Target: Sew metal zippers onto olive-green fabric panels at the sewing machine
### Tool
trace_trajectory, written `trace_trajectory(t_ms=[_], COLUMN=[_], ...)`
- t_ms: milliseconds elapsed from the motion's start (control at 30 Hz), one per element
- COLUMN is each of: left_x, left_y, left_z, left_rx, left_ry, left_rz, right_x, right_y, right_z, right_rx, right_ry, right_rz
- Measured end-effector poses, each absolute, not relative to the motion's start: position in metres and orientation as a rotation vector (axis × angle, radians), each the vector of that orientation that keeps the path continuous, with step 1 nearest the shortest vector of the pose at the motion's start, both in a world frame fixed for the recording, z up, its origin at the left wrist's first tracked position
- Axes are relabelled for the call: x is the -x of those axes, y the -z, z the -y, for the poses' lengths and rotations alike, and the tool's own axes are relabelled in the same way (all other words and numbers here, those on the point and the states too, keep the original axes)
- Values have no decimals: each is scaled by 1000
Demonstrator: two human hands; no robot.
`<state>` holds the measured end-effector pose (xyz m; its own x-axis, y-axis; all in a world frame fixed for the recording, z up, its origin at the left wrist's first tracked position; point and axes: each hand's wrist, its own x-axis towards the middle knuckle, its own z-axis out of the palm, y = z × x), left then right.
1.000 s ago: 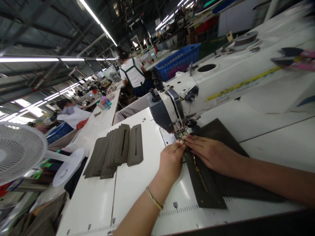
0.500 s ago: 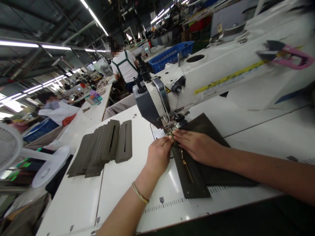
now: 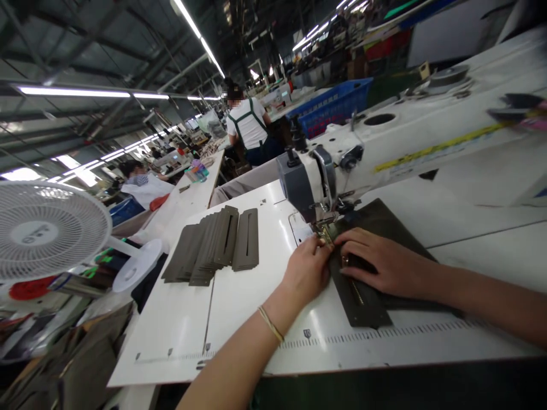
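- We've got the dark olive strip with a brass zip (image 3: 367, 312) under both hands, top end at the needle.
- Our left hand (image 3: 307, 270): fingers bunched at its top end; can't tell if pinching.
- Our right hand (image 3: 380, 262): half open, fingertips on the strip, thumb by the zip.
- Larger dark olive panel (image 3: 380, 225) under our right hand.
- White-and-grey sewing machine (image 3: 314, 179) just beyond both hands.
- Olive slotted pieces (image 3: 211, 245), stacked, left of our left hand.

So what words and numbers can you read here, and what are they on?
"10": on the ruler along the white table.
Too small to read: that ruler's other labels.
Too blurred to read: the logo on the white fan, the print by the yellow tape.
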<state>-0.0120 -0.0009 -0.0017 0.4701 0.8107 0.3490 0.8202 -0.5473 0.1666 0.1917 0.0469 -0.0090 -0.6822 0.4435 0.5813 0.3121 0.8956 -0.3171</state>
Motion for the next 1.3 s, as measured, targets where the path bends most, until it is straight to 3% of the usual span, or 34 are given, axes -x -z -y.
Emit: trace_trajectory(t_ms=[100,400,733,1100,1300], left_x=[10,3,3,2,3], left_y=[5,9,10,6,7], left_z=[15,52,49,49,44], left_rx=[2663,2651,2658,2593,2607], left_ry=[625,752,1059,602,565], left_rz=[1451,1417,1510,1441,1348], right_x=[-194,-200,-201,-191,-194], right_y=[5,14,18,29,41], right_z=[-29,44,39,24,24], right_rx=[659,564,470,367,412], right_ry=[-288,252,441,417,358], right_rz=[2265,2351,2317,2277,2242])
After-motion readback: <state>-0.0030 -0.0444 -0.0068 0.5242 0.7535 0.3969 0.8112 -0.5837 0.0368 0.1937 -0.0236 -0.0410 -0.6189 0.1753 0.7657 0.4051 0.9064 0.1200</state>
